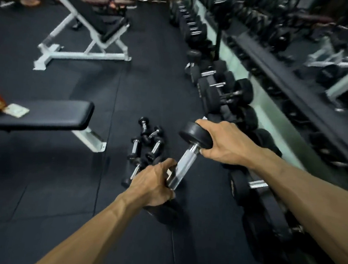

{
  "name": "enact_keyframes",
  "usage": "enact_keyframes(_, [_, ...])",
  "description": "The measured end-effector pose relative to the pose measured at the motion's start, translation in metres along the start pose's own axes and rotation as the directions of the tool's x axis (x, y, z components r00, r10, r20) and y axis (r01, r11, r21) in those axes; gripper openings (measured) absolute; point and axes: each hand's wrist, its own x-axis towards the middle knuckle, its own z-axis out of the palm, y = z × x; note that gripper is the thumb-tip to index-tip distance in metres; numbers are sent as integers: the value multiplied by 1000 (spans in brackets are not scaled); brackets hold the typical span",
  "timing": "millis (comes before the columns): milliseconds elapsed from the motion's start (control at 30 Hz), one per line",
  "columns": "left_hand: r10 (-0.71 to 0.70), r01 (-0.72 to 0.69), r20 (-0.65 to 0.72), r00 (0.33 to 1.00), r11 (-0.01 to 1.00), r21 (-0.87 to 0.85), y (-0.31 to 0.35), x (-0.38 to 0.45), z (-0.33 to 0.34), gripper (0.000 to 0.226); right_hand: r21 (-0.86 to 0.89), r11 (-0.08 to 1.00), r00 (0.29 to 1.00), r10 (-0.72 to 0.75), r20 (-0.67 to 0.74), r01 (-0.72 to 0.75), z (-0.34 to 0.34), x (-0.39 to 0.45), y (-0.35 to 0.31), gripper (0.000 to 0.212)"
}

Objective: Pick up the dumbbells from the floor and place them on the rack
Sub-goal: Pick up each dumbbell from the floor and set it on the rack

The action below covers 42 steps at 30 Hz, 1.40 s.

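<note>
A black dumbbell point(186, 158) with a chrome handle is held tilted above the floor, just left of the rack. My left hand point(153, 184) grips its lower end and hides the near head. My right hand point(224, 143) wraps the upper round head. Several small dumbbells point(144, 148) lie in a heap on the black floor behind the held one. The dumbbell rack point(219, 87) runs along the right side, loaded with black dumbbells from near to far.
A flat black bench point(44, 114) with a white frame stands at the left, with small packets point(15, 109) on its end. An incline bench point(89, 29) stands farther back. A mirror wall point(322, 60) lines the right behind the rack.
</note>
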Motion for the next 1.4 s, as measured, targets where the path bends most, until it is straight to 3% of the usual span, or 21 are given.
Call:
enact_keyframes(333, [177, -186, 179, 968, 982, 31, 182, -7, 92, 59, -64, 974, 976, 214, -42, -216, -74, -180, 120, 56])
enact_keyframes(467, [274, -288, 272, 923, 957, 15, 268, -5, 148, 64, -119, 947, 954, 293, -56, -298, -96, -261, 187, 64])
enact_keyframes(600, [339, -360, 350, 874, 933, -4, 353, -2, 204, 70, -78, 923, 926, 376, -32, -378, -121, -338, 249, 44])
enact_keyframes(833, [408, -447, 470, 783, 894, -32, 469, 2, 294, 72, -39, 855, 856, 515, -49, -517, -144, -453, 337, 48])
enact_keyframes(1100, [392, -447, 542, 743, 894, -34, 547, 7, 375, 73, 6, 776, 776, 630, 23, -631, -143, -527, 415, 46])
enact_keyframes(1400, [353, -444, 550, 757, 895, 36, 560, 25, 401, 69, 116, 726, 729, 684, -24, -677, -102, -544, 454, 52])
